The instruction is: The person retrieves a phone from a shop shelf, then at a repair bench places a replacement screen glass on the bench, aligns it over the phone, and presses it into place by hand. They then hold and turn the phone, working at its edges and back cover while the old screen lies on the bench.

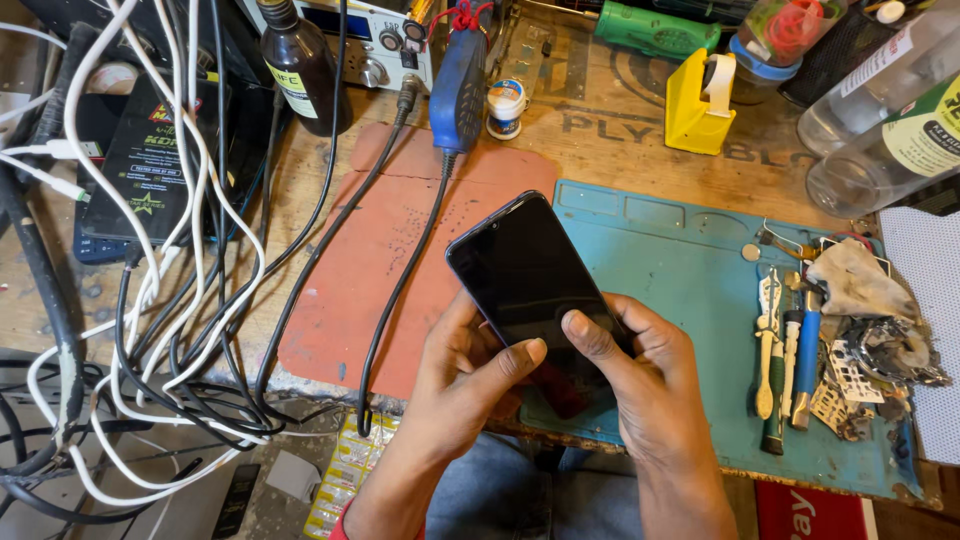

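A dark phone (525, 275) sits tilted, screen up, above the seam between a red mat (350, 270) and a teal mat (680, 270) on the worktop (610, 130). The left hand (470, 375) and right hand (640, 375) each have their grip closed on its lower end, thumbs on the glass. Tools (785, 350) lie right; cables (180, 300) tangle left.

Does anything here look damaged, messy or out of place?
The phone held by left hand and right hand looks intact. Oddities: tangled cables spill off the bench, and torn scraps litter the teal mat.
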